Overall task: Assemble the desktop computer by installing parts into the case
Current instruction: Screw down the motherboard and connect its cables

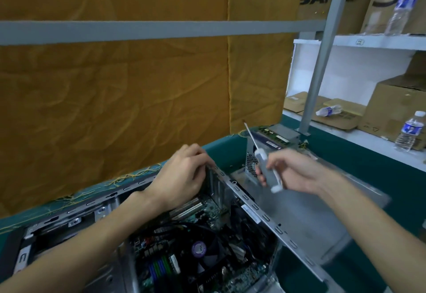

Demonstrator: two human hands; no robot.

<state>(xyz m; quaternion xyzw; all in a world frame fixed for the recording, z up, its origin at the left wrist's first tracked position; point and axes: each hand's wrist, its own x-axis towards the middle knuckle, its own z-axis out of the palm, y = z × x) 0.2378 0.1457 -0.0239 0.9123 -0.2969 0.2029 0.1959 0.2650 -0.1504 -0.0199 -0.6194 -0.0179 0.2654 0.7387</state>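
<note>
An open grey computer case (pixel 253 207) lies on a green table, its motherboard (pixel 184 258) with a black CPU fan (pixel 202 249) showing inside. My left hand (pixel 182 175) rests on the case's far corner, fingers curled over the top of the expansion slot area (pixel 216 184); whether it pinches anything there is hidden. My right hand (pixel 292 173) grips a screwdriver (pixel 265 166) by its grey and white handle, the shaft pointing up and away, above the case's right edge.
A grey power supply unit (pixel 269 145) stands behind the case on the green table (pixel 359 173). A flat metal side panel (pixel 322 212) lies to the right. Water bottles (pixel 410 131) and cardboard boxes (pixel 396 106) fill white shelves at the right. Orange cloth hangs behind.
</note>
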